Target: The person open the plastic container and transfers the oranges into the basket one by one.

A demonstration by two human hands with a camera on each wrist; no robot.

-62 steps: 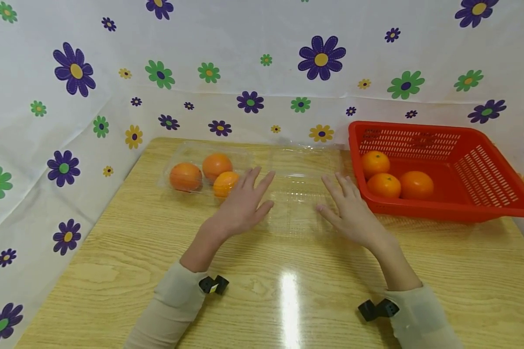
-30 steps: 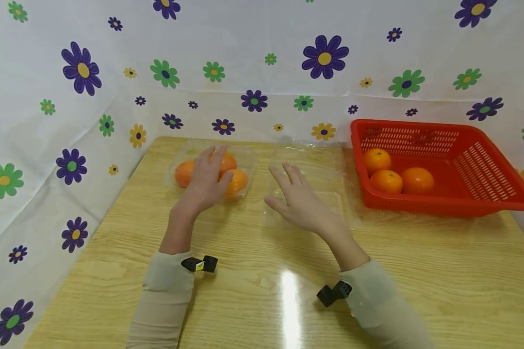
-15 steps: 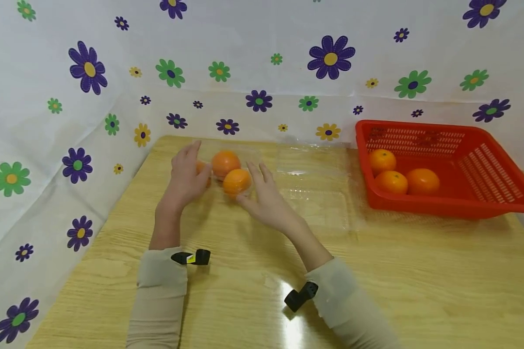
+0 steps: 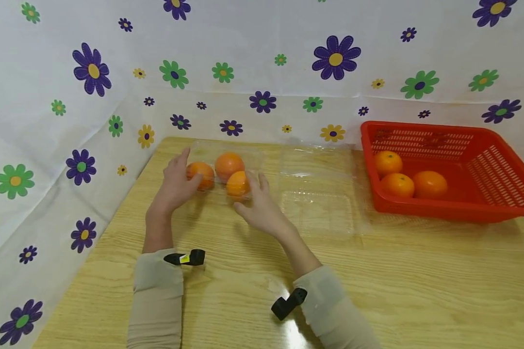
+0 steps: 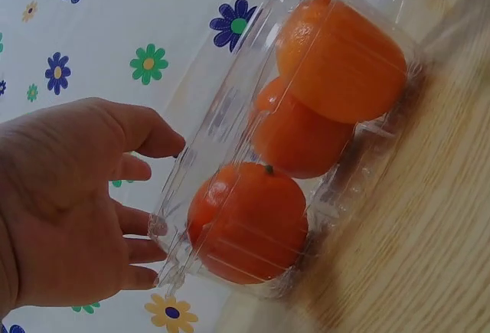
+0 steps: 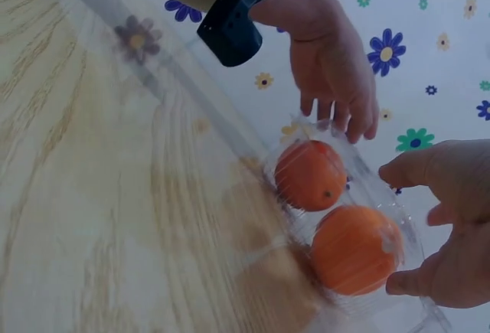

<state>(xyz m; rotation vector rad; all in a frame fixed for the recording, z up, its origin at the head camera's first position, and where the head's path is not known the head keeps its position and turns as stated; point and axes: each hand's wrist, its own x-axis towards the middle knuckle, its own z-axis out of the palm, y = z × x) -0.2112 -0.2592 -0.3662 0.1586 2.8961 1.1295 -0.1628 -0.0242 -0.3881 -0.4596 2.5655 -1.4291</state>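
A clear plastic fruit container (image 4: 253, 151) with three oranges (image 4: 229, 166) inside sits at the back left of the table. Its clear wall and cover pass over the fruit in the left wrist view. My left hand (image 4: 173, 182) is at the left end, fingertips right at the plastic edge and thumb (image 5: 157, 135) close to the rim. At the opposite end is my right hand (image 4: 262, 207), thumb and fingers spread about the corner and partly hiding the nearest orange (image 6: 356, 250). Neither hand's fingers are curled round the container.
A second clear plastic container (image 4: 319, 213) lies opened out to the right. Beyond it stands a red basket (image 4: 445, 213) with three oranges (image 4: 430, 184). A flower-patterned cloth (image 4: 262, 72) hangs behind the wooden table (image 4: 227, 276).
Both hands have left the second container and moved leftward, one to each end of the container with oranges. The left hand passed over the fruit first; the right followed. The view shifted slightly.
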